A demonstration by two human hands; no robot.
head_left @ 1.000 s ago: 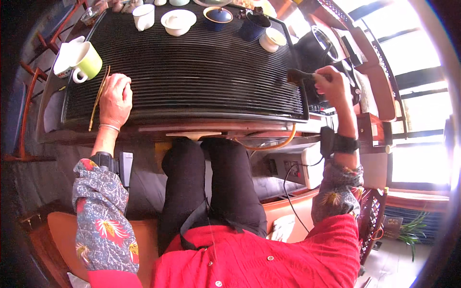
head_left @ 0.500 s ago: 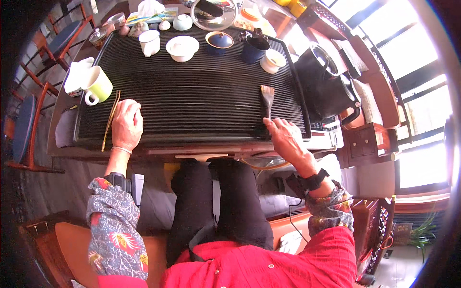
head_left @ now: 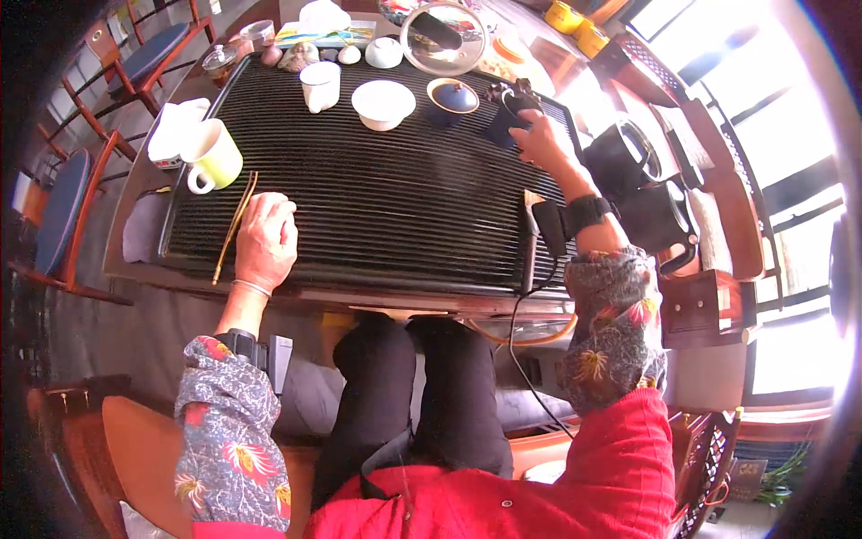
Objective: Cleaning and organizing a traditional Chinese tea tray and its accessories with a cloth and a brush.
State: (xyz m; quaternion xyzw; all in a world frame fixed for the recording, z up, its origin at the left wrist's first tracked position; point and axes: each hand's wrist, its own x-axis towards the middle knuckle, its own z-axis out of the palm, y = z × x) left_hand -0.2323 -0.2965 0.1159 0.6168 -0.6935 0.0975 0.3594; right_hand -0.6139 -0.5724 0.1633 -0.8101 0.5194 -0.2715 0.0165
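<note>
At the far right of the ribbed black tea tray [head_left: 377, 216], my right hand [head_left: 546, 144] reaches forward, finger and thumb closed at the side of a dark blue cup [head_left: 503, 128]. Part of that cup is behind the fingers. A flat brush [head_left: 530, 242] lies near the tray's right front, partly covered by my wrist device. My left hand [head_left: 268, 235] rests on the tray's front left with fingers curled and nothing visible in them. Thin wooden tongs [head_left: 235, 229] lie just left of it. Beyond them stands a pale green mug [head_left: 218, 160].
A white pitcher [head_left: 321, 87], a white bowl [head_left: 383, 104] and a blue lidded pot [head_left: 452, 99] stand along the tray's back. A glass lid [head_left: 444, 38] leans behind them. Black kettles [head_left: 660, 216] stand to the right. A cable hangs from my right wrist.
My right hand has let go of the brush and moved forward to the dark blue cup. The small white cup beside it is now hidden by the hand. The left hand stays put; the view has shifted.
</note>
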